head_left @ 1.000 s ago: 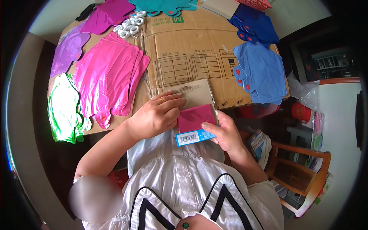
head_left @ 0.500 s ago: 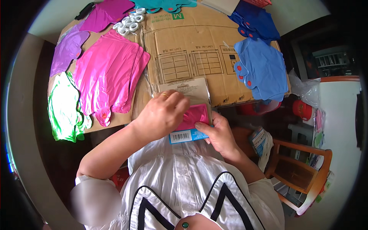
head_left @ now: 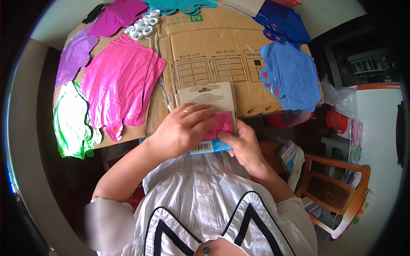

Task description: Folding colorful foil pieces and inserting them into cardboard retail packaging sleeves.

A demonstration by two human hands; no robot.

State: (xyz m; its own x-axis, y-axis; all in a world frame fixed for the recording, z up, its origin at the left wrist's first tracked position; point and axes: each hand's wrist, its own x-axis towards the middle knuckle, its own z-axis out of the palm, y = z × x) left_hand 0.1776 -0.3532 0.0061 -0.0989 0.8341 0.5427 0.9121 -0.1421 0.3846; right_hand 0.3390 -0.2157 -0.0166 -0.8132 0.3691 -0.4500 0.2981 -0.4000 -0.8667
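Note:
A flat package (head_left: 222,91) with a grey-brown card top, a hang hole and a blue lower strip with a barcode is held in front of my waist, over the table's near edge. On its face lies a folded piece of shiny pink foil (head_left: 223,120). My left hand (head_left: 181,128), with a ring on one finger, lies across the package, its fingers stretched flat over the pink foil; its thumb is hidden. At the lower right edge, my right hand (head_left: 245,145) grips the package, thumb on the front and fingers behind.
Flattened cardboard (head_left: 205,42) covers the table. Large pink foil sheets (head_left: 119,77), purple ones (head_left: 77,53), green ones (head_left: 70,119) and light blue ones (head_left: 292,77) lie around it. White ribbon rolls (head_left: 143,26) sit at the back. A wooden chair (head_left: 333,187) stands at right.
My left hand's fingers have gone from bent and raised to flat across the package. The package has shifted slightly up. My right hand keeps its grip.

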